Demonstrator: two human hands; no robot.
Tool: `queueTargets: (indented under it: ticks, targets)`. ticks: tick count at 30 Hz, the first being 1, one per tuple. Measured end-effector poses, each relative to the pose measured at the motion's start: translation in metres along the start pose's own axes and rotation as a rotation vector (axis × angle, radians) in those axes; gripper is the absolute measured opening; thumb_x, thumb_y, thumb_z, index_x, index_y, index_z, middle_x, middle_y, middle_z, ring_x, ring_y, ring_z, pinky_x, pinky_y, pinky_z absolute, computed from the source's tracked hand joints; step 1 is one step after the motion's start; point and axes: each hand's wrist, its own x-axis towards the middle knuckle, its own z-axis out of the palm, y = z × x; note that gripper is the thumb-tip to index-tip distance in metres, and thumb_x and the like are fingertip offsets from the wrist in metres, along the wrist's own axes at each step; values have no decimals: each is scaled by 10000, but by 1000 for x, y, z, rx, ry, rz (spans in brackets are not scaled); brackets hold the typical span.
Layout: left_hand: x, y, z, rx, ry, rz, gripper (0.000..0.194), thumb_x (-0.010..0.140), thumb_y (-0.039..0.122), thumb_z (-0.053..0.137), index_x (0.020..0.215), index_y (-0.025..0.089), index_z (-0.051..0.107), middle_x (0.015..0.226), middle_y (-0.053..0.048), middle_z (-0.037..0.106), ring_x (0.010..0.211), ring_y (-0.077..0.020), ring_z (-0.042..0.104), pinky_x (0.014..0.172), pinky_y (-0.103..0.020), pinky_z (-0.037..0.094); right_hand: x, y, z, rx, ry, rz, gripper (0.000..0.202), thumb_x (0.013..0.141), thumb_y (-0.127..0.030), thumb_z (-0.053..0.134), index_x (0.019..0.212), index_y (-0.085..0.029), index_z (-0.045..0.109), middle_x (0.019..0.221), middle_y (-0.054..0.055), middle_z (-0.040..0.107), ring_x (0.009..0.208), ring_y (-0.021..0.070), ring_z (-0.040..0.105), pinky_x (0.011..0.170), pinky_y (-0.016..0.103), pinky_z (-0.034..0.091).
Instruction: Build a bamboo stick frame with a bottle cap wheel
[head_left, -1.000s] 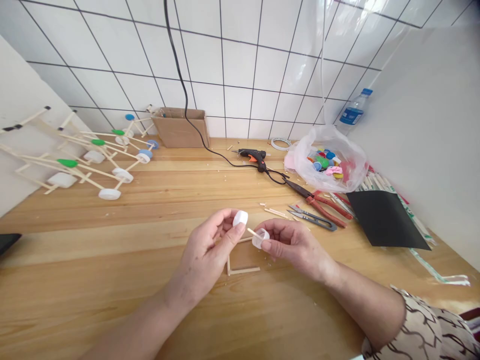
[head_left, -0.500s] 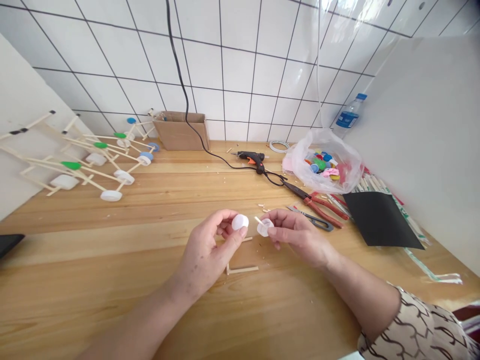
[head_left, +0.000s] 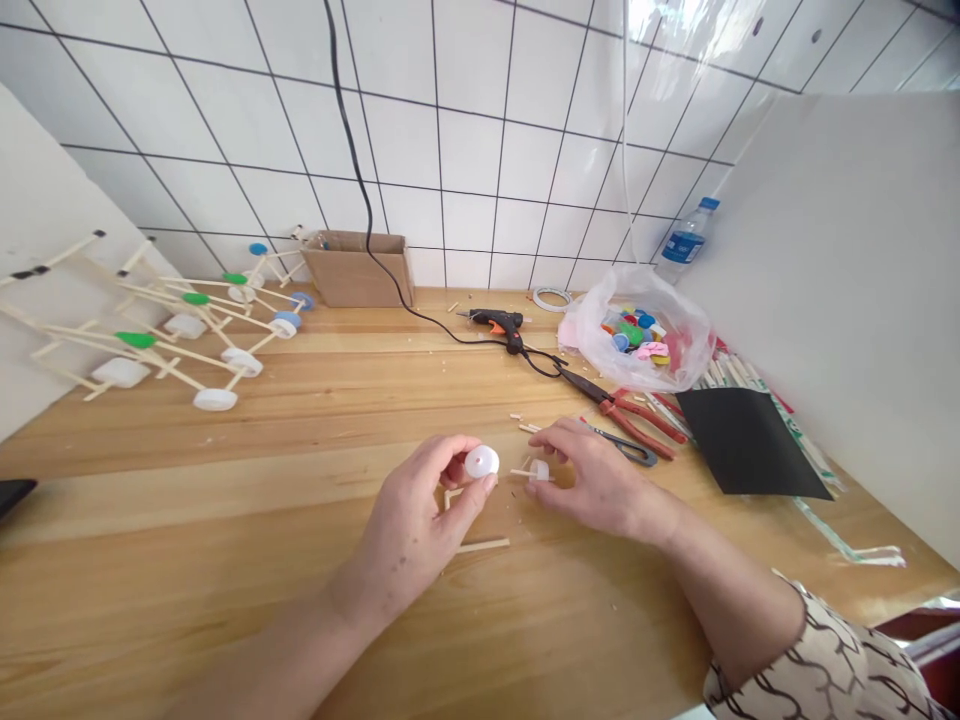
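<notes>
My left hand (head_left: 431, 500) is closed, pinching a white bottle cap (head_left: 482, 461) between thumb and fingers. A small reddish spot shows in the middle of the cap's face. To its right is a second white cap (head_left: 539, 471) with a short thin wooden stick (head_left: 520, 472) pointing left from it. It appears to rest on the table. My right hand (head_left: 589, 470) is around this second cap with thumb and fingers apart. Below my left hand's fingertips lies a loose wooden stick (head_left: 484, 545), and another piece is partly hidden behind the thumb.
Stick frames with cap wheels (head_left: 215, 399) stand at the left. Farther back are a cardboard box (head_left: 356, 275) and a glue gun (head_left: 499, 322). On the right lie red-handled pliers (head_left: 637, 425), scissors (head_left: 626, 447), a bag of caps (head_left: 589, 350) and a black sheet (head_left: 754, 440).
My right hand has lowered its cap with the stick and spread its fingers around it. The left hand's cap has turned, bringing its reddish centre into view. The whole view has shifted slightly.
</notes>
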Motion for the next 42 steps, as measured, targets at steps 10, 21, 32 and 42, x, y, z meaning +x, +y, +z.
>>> queueTargets:
  ticks: [10,21,32,42]
  targets:
    - [-12,-7,8,125,-51,330,235,871,195,531,1103,225,506,1005,-66,667,897,-191,633,802,-307,508,-11,-14,12,574,-29,-235,323,795,-351,662,1044,-153,604,850,39,607,734,144,520,670,275,453]
    - [-14,-16,12,255,77,500,226,900,250,520,1108,162,519,953,-87,666,863,-196,648,769,-308,539,-7,-16,11,566,185,-138,116,820,-253,561,870,-172,627,672,6,611,609,129,534,579,247,444]
    - [-12,-18,6,264,74,637,355,858,3,368,1131,145,544,940,-66,704,847,-148,672,773,-229,530,23,62,-68,84,547,199,142,779,-239,572,859,-183,675,687,22,677,639,173,615,599,290,494]
    - [-12,-27,9,288,107,614,373,835,0,392,1153,125,541,964,-85,687,890,-157,649,786,-222,511,79,154,-115,-177,498,561,246,912,-299,545,1103,-150,588,1096,68,621,912,188,627,780,375,532]
